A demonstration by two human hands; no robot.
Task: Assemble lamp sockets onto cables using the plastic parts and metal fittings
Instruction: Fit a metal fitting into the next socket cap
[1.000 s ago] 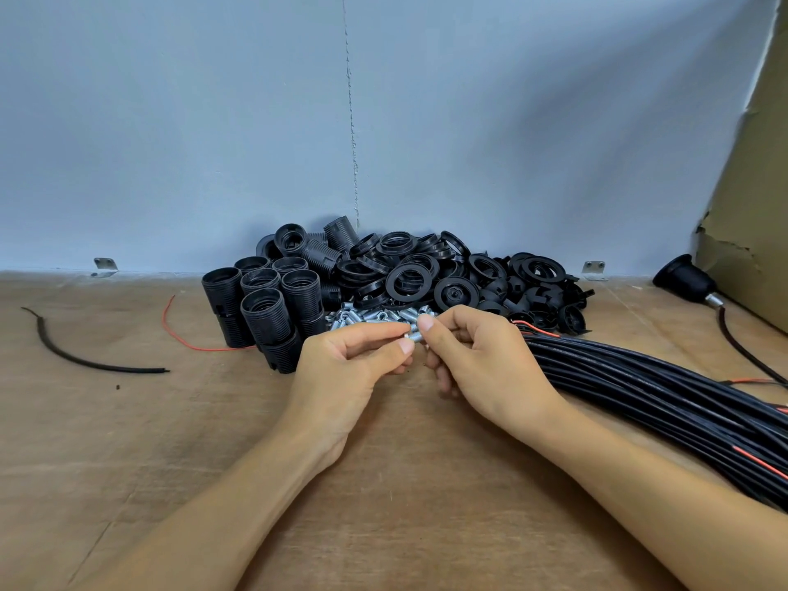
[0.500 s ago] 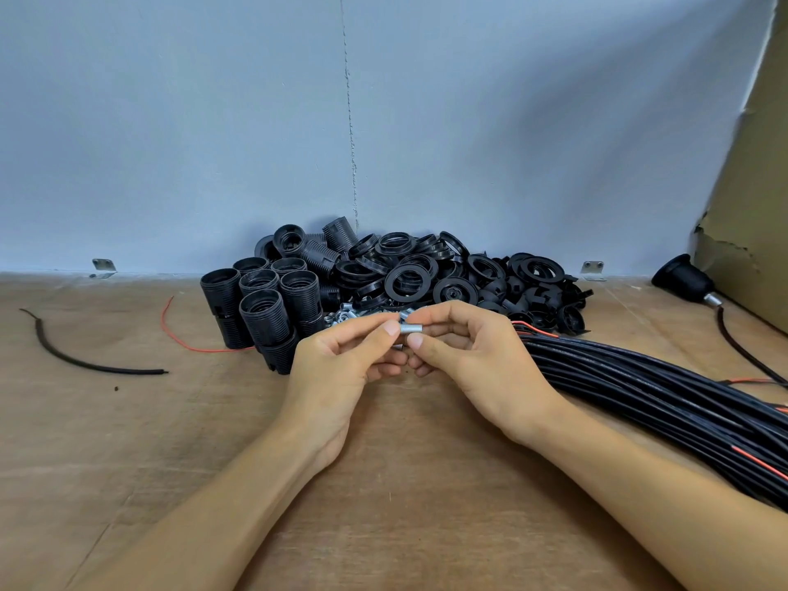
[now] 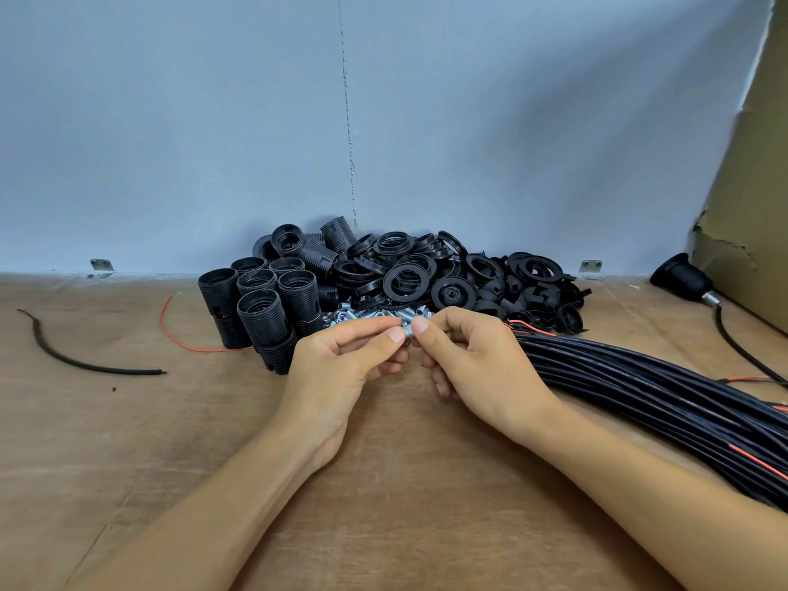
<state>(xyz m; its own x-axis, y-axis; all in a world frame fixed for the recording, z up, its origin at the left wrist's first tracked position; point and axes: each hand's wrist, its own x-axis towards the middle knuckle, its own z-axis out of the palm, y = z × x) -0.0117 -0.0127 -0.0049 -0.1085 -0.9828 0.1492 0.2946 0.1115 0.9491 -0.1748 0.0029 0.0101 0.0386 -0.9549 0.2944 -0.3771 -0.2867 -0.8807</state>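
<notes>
My left hand (image 3: pixel 341 368) and my right hand (image 3: pixel 473 360) meet at the middle of the table, and both pinch one small silver metal fitting (image 3: pixel 408 331) between thumbs and forefingers. Just behind them lies a little heap of more silver fittings (image 3: pixel 362 314). Black threaded socket bodies (image 3: pixel 273 305) stand upright at the left of the pile. Black rings and caps (image 3: pixel 447 279) are heaped behind. A thick bundle of black cables (image 3: pixel 665 403) with red wire ends runs from beside my right hand to the right edge.
A finished black socket on its cable (image 3: pixel 682 277) lies at the far right, by a cardboard sheet (image 3: pixel 750 206). A loose black cable scrap (image 3: pixel 85 360) and a red wire (image 3: pixel 179 339) lie on the wooden table (image 3: pixel 128 441) at the left. A blue wall (image 3: pixel 383 121) closes the back.
Both hands have drawn slightly back from the fitting heap. The silver fitting now shows between the fingertips of both hands; a second ago it was mostly hidden.
</notes>
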